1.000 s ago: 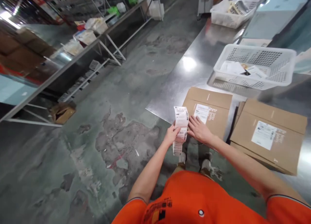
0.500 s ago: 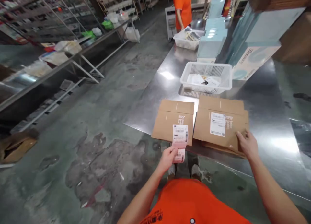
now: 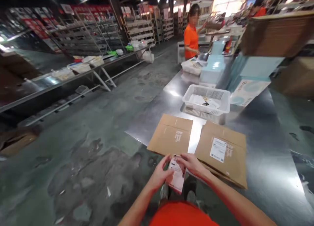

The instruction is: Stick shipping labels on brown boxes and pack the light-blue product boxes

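Note:
Between my hands, in front of the table edge, is a strip of printed shipping labels (image 3: 177, 179). My left hand (image 3: 160, 172) grips its left side, thumb on top. My right hand (image 3: 192, 164) has its fingers closed over the upper right part of the strip. Just beyond lies a flat folded cardboard box (image 3: 169, 134) with white print and no label showing. To its right, a second flat cardboard box (image 3: 230, 154) bears a white shipping label (image 3: 218, 149). More cardboard shows beneath that one.
A white plastic basket (image 3: 220, 103) with papers and cards stands behind the cardboard on the metal table (image 3: 267, 147). Light blue boxes (image 3: 250, 88) are stacked at the back right. A co-worker in orange (image 3: 191, 39) stands beyond, near another white basket (image 3: 192, 67).
My right hand has left the labelled cardboard and moved left onto the label strip. My left hand has drawn the strip back off the left cardboard. The view has tilted up.

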A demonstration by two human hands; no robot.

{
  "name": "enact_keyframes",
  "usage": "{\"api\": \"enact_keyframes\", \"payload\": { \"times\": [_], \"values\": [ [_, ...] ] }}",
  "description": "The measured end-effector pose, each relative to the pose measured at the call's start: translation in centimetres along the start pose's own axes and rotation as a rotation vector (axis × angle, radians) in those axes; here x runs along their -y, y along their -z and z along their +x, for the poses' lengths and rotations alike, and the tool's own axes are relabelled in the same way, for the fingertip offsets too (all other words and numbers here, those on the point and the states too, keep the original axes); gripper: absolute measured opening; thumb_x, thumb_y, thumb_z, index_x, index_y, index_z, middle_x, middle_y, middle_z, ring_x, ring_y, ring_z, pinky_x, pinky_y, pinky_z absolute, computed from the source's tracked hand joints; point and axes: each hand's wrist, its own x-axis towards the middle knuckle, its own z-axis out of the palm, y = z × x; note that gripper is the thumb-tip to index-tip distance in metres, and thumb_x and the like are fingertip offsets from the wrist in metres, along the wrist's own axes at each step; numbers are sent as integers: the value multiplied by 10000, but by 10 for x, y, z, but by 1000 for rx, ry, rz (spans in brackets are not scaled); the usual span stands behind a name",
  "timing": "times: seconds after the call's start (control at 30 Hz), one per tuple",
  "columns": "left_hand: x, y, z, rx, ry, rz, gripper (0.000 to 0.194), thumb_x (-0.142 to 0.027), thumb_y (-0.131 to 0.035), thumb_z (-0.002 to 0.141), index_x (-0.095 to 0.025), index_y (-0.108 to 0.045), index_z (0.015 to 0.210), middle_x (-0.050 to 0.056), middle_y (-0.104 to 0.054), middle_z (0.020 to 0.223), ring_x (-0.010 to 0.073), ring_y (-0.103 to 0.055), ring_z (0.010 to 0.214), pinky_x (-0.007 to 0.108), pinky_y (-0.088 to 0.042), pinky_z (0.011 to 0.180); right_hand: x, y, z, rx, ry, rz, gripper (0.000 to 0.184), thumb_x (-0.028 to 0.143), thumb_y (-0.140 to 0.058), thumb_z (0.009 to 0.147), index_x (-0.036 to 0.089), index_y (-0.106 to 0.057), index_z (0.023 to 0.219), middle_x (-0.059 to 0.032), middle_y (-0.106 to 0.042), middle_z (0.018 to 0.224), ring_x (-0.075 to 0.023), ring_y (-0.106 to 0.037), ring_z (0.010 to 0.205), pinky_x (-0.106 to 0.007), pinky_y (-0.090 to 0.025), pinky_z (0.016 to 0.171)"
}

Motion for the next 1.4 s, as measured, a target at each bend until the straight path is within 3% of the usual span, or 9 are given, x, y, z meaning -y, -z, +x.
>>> {"api": "enact_keyframes", "payload": {
  "times": [0.17,0.33,0.5,0.67,0.8,0.93,1.03,1.17,1.4],
  "values": [
    [-4,12,35,-176,66,104,329,-467,-706,656,-167,-579,608,-29,-533,572,115,-460,587,248,-361,577,-9,-14,18,-11,67,-118,292,456,-492,907,189,-604,868,-44,-631,803,-185,-561,748,-297,-403,671],
    [34,40,60,-215,169,103,395,-486,-740,629,-178,-500,571,-61,-468,547,89,-413,570,227,-315,552,-20,-1,91,-116,52,-418,254,389,-453,946,200,-610,880,-70,-660,889,-209,-591,832,-317,-446,751],
    [68,87,39,-172,304,63,453,-453,-847,508,-129,-650,755,18,-652,682,138,-540,621,254,-399,587,-18,11,165,-220,1,-732,366,442,-573,904,176,-617,1152,-165,-631,1154,-314,-553,1029,-424,-433,885],
    [74,138,6,-208,317,16,592,-631,-803,530,-96,-707,766,42,-667,659,158,-559,608,277,-431,591,-18,-1,180,-334,-15,-947,600,405,-507,941,128,-418,1465,-234,-527,1371,-382,-511,1164,-507,-413,944],
    [58,154,45,-356,186,6,628,-694,-746,592,-103,-729,801,69,-704,725,203,-616,682,317,-490,670,-16,-41,176,-247,54,-906,555,353,-417,981,36,-457,1435,-241,-429,1494,-358,-380,1388,-510,-265,1152],
    [34,144,93,-211,-5,104,605,-639,-716,666,-113,-756,962,126,-750,991,279,-663,940,387,-502,899,-24,-76,154,-148,190,-904,713,502,-491,944,38,-419,1480,-252,-313,1559,-395,-247,1466,-569,-166,1199],
    [26,134,95,-133,-101,165,515,-577,-683,725,-150,-770,999,144,-682,1249,310,-590,1209,395,-414,1074,-44,-69,124,-53,378,-852,637,514,-510,922,172,-486,1459,-162,-375,1554,-370,-287,1459,-593,-221,1184],
    [26,108,66,-80,-88,190,452,-572,-674,745,-175,-780,933,144,-671,1258,333,-554,1267,405,-423,1071,-78,-19,83,-648,-79,-638,556,450,-457,919,140,-553,1370,-241,-526,1407,-421,-490,1302,-637,-401,1026],
    [31,34,33,80,155,42,732,-762,-688,623,-104,-731,940,104,-725,903,225,-634,828,337,-491,810,-126,95,-30,-830,-462,-196,670,556,-525,805,115,-575,1307,-202,-644,1243,-350,-617,1109,-500,-477,972]
  ]
}}
